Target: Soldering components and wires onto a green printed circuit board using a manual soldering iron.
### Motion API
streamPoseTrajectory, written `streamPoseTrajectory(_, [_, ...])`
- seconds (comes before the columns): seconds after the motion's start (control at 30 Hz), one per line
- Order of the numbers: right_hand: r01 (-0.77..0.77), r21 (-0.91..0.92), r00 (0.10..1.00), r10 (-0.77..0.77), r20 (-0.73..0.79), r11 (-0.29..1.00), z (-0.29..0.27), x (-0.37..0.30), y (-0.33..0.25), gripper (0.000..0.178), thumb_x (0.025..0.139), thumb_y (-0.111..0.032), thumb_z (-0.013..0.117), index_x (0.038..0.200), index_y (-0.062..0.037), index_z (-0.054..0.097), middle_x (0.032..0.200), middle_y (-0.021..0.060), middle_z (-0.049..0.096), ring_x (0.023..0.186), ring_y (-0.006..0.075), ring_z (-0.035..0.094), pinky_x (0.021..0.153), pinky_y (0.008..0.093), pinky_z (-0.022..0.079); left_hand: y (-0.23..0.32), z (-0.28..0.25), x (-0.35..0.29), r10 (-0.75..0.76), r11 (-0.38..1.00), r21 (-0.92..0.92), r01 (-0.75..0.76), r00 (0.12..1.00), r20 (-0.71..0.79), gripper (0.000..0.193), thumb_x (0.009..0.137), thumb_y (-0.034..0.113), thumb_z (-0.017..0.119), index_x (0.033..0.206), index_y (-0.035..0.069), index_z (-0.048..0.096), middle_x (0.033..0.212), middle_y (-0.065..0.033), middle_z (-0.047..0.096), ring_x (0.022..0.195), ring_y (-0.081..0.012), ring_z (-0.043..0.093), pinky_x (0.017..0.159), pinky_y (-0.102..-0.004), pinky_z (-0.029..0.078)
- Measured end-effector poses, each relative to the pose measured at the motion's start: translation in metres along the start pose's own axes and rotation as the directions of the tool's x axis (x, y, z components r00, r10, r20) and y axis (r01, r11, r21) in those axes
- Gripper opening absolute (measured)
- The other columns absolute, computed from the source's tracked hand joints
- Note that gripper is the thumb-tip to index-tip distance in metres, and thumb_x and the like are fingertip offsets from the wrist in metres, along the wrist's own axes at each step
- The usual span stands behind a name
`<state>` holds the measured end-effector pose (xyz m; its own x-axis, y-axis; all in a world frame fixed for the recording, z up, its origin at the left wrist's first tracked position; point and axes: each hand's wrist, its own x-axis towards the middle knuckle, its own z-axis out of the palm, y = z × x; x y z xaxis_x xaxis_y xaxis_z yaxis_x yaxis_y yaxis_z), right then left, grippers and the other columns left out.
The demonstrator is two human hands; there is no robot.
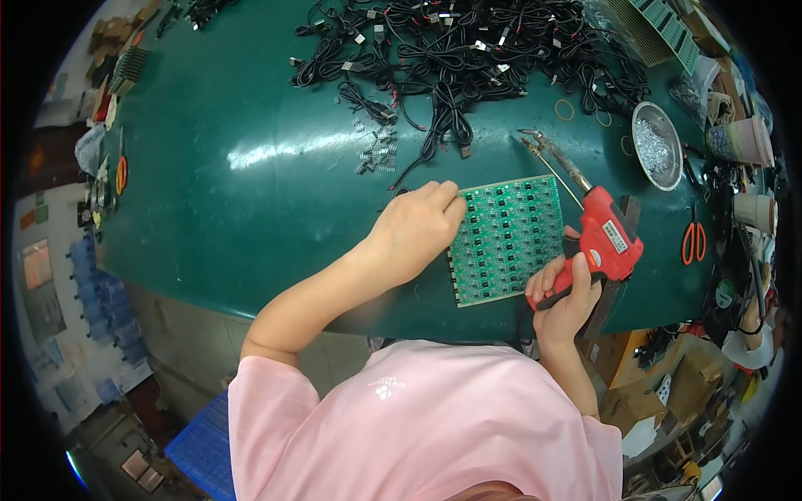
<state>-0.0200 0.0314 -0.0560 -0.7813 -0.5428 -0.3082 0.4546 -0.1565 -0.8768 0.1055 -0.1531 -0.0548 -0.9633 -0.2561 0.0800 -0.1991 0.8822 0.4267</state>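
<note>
My right hand [568, 302] is wrapped round the handle of a red soldering gun [608, 238], whose metal tip points up and to the left. Beneath the tip lies a green panel of small circuit boards [508, 242], flat on the table. My left hand [422, 224] is at the panel's upper left corner, its fingers curled and pressed together. Whatever those fingers pinch is hidden by the hand. Just beyond the left hand lie a few loose small metal connector parts [378, 157] and the end of a black cable [447, 125].
A big heap of black USB cables [451, 42] covers the far side of the green table [200, 209]. At the right are a metal bowl [657, 146] of small shiny parts and orange-handled scissors [693, 242]. More scissors [122, 174] lie at the left. Stacked circuit panels [656, 33] stand far right.
</note>
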Motion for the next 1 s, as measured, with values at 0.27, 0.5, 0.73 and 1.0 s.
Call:
streamPoseTrajectory(0.27, [-0.009,-0.007,1.000,0.009,0.008,1.000,0.001,-0.004,-0.003,0.037,0.095,-0.018,0.043,0.122,0.0080,0.044,0.054,0.0058,0.045,0.040,0.0126,0.042,0.041,0.0286,0.041,-0.003,0.000,-0.006,-0.106,0.991,-0.102,0.082,0.961,-0.255,0.011,0.077,0.002,0.063,0.088,0.000,0.060,0.077,-0.0069,0.058,0.070,-0.0229,0.057,0.062,-0.0339,0.048])
streamPoseTrajectory(0.5, [0.012,-0.068,0.999,-0.009,0.047,0.998,-0.009,-0.008,-0.004,0.040,0.095,-0.021,0.045,0.123,0.0085,0.042,0.054,0.0063,0.045,0.039,0.0128,0.042,0.040,0.0290,0.040,0.003,-0.001,-0.003,-0.511,0.769,-0.501,0.397,0.852,-0.109,0.007,0.079,0.008,0.061,0.081,0.002,0.062,0.068,-0.0045,0.059,0.071,-0.0217,0.052,0.071,-0.0342,0.040])
streamPoseTrajectory(0.73, [0.062,-0.269,0.985,-0.015,0.172,0.961,-0.037,-0.033,-0.016,0.049,0.094,-0.027,0.052,0.120,0.0119,0.040,0.055,0.0093,0.049,0.040,0.0142,0.045,0.042,0.0288,0.041,0.005,0.024,-0.005,-0.465,0.882,-0.246,0.402,0.826,-0.319,0.009,0.073,0.008,0.068,0.078,0.007,0.060,0.091,-0.0064,0.053,0.092,-0.0255,0.048,0.082,-0.0386,0.031])
streamPoseTrajectory(1.0, [-0.040,-0.379,0.952,0.151,0.268,0.924,-0.045,-0.039,-0.012,0.045,0.092,-0.026,0.057,0.119,0.0071,0.043,0.060,0.0103,0.053,0.044,0.0151,0.048,0.045,0.0300,0.043,0.005,0.025,-0.002,-0.451,0.890,-0.254,0.379,0.820,-0.354,0.012,0.071,0.006,0.068,0.076,0.006,0.057,0.087,-0.0066,0.052,0.090,-0.0259,0.047,0.081,-0.0389,0.031])
